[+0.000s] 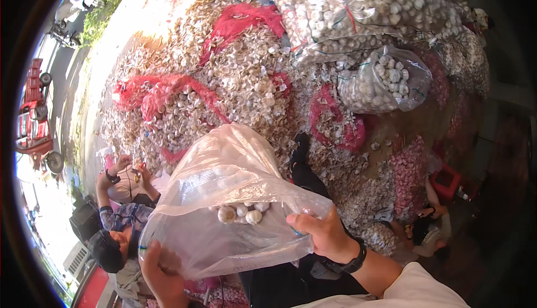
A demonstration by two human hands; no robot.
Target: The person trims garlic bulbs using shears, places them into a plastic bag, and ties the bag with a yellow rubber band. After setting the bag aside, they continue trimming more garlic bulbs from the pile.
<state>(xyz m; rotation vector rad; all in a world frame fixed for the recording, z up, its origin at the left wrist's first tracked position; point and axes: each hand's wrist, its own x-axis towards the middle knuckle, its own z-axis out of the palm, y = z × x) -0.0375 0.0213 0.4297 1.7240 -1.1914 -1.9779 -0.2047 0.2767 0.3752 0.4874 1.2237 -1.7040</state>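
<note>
A large translucent plastic bag [224,168] hangs in front of me with its mouth spread wide toward me. Several white garlic bulbs [253,217] show inside it, near the middle. My left hand [161,269] is closed on the left edge of the bag's mouth, its fingers partly hidden by the film. On the opposite edge, my right hand [321,232] pinches the rim with the thumb on top; a dark watch [355,260] is on that wrist. The lower part of the bag's contents is hidden by its folds.
Beyond the bag lies a broad heap of garlic skins [246,78] with red mesh netting [240,22]. Full garlic sacks [363,6] are stacked far right, beside an open garlic bag [391,78]. One person [126,229] sits at left, another [430,229] at right near a red crate [446,182].
</note>
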